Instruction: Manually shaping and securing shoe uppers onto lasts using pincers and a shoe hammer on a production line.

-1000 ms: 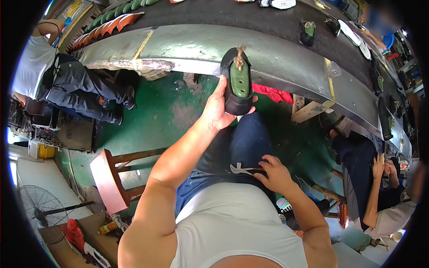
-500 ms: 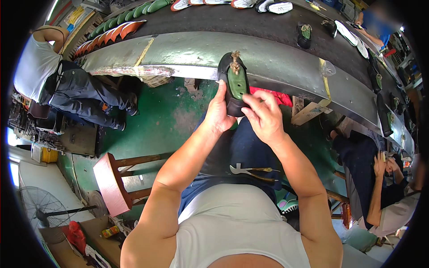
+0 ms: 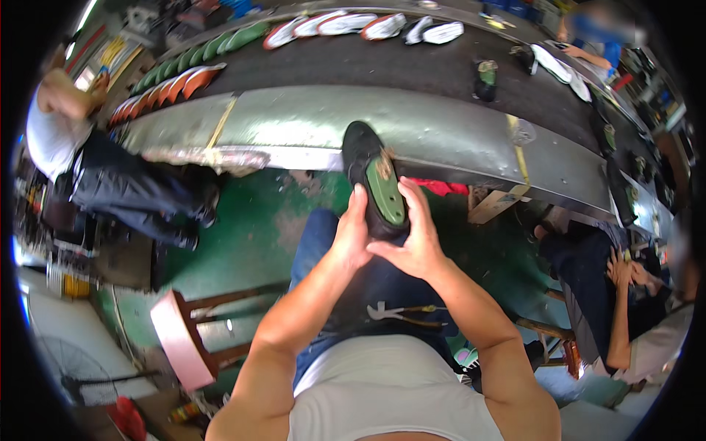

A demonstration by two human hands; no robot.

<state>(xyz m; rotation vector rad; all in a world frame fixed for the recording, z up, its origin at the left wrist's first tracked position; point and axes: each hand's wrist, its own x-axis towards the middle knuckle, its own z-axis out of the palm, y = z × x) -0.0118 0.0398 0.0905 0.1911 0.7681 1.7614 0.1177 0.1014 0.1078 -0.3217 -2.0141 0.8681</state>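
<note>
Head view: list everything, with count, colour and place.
Shoe: one, black, picture centre
Last: one, green, in the shoe
Pincers: one, silver and yellowish, on lap
Bench: one, dark and silver, top
Green pieces: several, green, bench left
Orange pieces: several, orange, bench left
White pieces: several, mostly white, bench far side
Bench shoes: several, black and green, bench right
Cloth: one, red, under bench
Stool: one, pink and brown, left
Fan: one, grey, lower left
People: three, mixed, left and right
Floor: one, green, below bench
Left hand: one, bare, on the shoe
Right hand: one, bare, on the shoe
</note>
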